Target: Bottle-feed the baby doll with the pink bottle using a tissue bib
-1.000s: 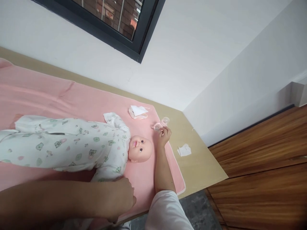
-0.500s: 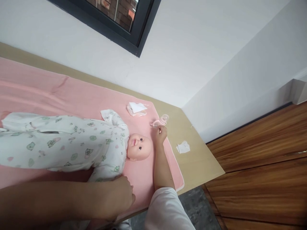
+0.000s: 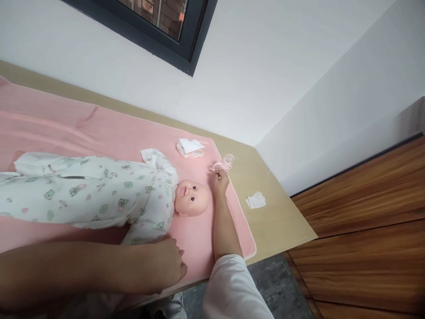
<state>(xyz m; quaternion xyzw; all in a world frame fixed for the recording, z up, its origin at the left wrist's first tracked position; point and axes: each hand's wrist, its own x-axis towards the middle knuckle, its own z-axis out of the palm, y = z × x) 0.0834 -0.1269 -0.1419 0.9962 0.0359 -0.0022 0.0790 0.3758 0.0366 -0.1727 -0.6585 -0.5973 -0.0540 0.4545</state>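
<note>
A baby doll (image 3: 191, 198) in a white printed romper (image 3: 109, 190) lies on its back on a pink mat (image 3: 195, 237), head to the right. Past the head, my right hand (image 3: 221, 180) has its fingers pinched together against the near side of a small clear baby bottle (image 3: 227, 161) with pink handles, which lies at the mat's far edge. What is between those fingers is too small to tell. My left hand (image 3: 169, 264) is low over the mat's near edge beside the doll's arm, fingers curled. Their inner side is hidden.
A small clear pack with white tissue (image 3: 191, 147) lies on the mat beyond the doll. Folded white paper (image 3: 256, 200) lies on the wooden table (image 3: 279, 223). A wall and dark window frame (image 3: 186, 64) stand behind, with wooden panels (image 3: 361, 212) at the right.
The whole view has shifted slightly. My right hand has moved a little to the left beside the bottle, which stays in place. The doll and my left hand look nearly unchanged.
</note>
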